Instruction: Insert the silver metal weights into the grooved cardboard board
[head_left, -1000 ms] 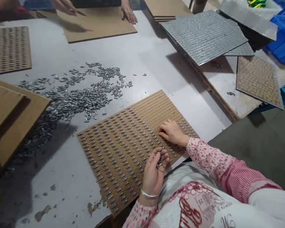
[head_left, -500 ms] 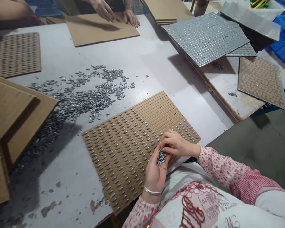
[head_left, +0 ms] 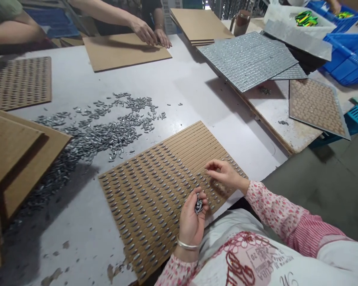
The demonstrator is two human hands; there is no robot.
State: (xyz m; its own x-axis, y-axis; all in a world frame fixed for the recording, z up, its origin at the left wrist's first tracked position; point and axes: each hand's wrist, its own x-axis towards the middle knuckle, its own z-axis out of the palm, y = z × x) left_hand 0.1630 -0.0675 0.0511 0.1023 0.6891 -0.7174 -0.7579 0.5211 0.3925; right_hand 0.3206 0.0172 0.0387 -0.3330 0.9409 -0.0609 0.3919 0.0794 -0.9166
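Observation:
My left hand (head_left: 192, 222) is cupped, palm up, around a small heap of grey, spindle-shaped metal pieces (head_left: 198, 204). It is held over the near edge of a brown grooved board (head_left: 193, 147). Rows of the same pieces sit in the grooves across the board's left part and along its right end; the grooves at the upper middle are bare. Just right of my left hand, my right hand (head_left: 223, 173) hovers low over the board with thumb and forefinger drawn together. Whatever lies between those fingertips is too small to make out.
Loose grey pieces (head_left: 116, 133) are spread over the white table (head_left: 185, 85). Brown boards (head_left: 32, 159) stick out at the left. Opposite, a co-worker's hands (head_left: 150, 35) rest at a plain board (head_left: 113, 51). Silver ridged sheets (head_left: 250, 59) overhang the table's right side.
My right hand has left the palm of my left hand and moved out over the board. My left fingers have curled further round the pieces. Across the table, the co-worker's hands have come together.

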